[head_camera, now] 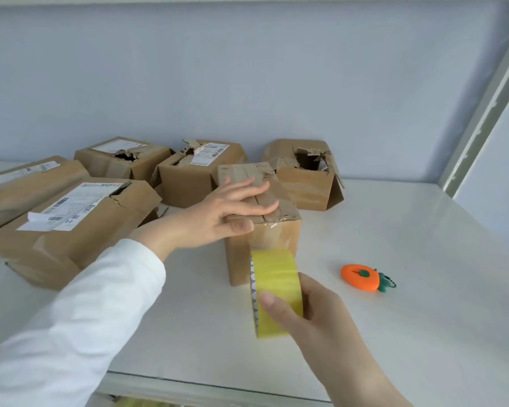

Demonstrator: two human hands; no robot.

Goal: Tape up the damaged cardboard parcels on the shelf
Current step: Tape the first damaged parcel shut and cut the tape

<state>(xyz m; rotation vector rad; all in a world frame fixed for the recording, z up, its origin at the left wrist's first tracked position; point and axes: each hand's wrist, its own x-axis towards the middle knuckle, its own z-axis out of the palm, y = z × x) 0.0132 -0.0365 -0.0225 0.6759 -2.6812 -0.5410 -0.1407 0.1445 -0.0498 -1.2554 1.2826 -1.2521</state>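
Where the left hand (227, 212) lies: flat on top of the small brown cardboard parcel (288, 242), fingers straight, thumb at its front upper edge.
Right hand (315, 315): grasping the yellow roll of packing tape (276, 286), thumb across its face, just in front of the parcel.
Tape: a glossy strip runs from the roll up the parcel's front face.
Parcel: upright on the white shelf (409, 236), near its front middle.
Behind and to the left: five torn brown cardboard boxes (188, 183), some with white labels.
Right of the parcel: an orange carrot-shaped plastic object (362, 278), lying apart on the shelf.
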